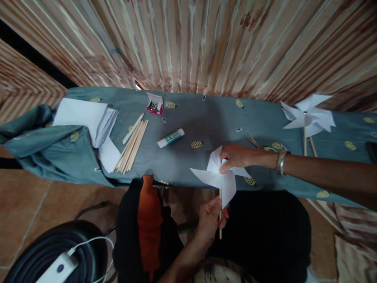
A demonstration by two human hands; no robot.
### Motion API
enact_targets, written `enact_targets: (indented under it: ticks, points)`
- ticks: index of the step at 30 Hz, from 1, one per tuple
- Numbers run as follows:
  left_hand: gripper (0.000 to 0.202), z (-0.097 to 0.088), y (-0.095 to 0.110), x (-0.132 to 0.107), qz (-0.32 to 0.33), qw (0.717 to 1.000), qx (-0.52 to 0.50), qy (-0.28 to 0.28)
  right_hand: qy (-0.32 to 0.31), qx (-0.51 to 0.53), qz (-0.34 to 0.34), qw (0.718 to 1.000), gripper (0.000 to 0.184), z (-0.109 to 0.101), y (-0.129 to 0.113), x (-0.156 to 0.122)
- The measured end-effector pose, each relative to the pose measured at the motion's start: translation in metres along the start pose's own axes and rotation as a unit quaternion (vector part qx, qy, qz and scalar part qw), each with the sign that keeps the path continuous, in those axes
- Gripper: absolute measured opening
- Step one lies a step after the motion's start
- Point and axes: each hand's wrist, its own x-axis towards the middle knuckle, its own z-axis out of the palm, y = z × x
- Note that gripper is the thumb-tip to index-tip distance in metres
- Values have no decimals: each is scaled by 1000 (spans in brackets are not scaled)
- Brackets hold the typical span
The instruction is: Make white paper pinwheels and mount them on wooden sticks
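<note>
A white paper pinwheel (219,179) sits at the near edge of the table covered in blue-grey cloth (188,129). My left hand (210,222) is closed round its thin wooden stick (220,224) below the table edge. My right hand (237,157) reaches in from the right, a metal bangle on its wrist, and pinches the centre of the pinwheel with its fingertips. The pinwheel's vanes spread out to the left and downward from that pinch.
A finished white pinwheel (308,116) lies at the far right. A bundle of wooden sticks (132,147), a glue stick (171,138), a small red box of pins (155,104), scissors (255,142) and a stack of white paper (85,118) lie on the cloth. A coiled black hose (50,255) is on the floor.
</note>
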Motion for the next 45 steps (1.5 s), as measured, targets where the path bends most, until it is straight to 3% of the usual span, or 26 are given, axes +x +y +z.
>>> enact_targets:
  ticks: [5,13,19,29,38,45]
  points:
    - [66,2,-2,1,11,1000,5,-9,-3,-1,13,1000,27,-2,-2,-1]
    - [51,11,-10,3,-10,999,-35,-6,-9,-3,10,1000,28,-3,-2,-1]
    - [53,17,-13,5,-22,997,-71,-3,-13,-4,12,1000,28,-3,-3,-1]
    - [63,1,6,-1,-11,1000,-6,-3,-13,-10,15,1000,27,-3,-2,3]
    - [60,-15,18,0,-30,999,20,-1,-16,-4,16,1000,26,-6,-7,-2]
    - [62,-17,16,2,-31,999,38,-7,-21,-11,21,1000,32,-7,-6,-1]
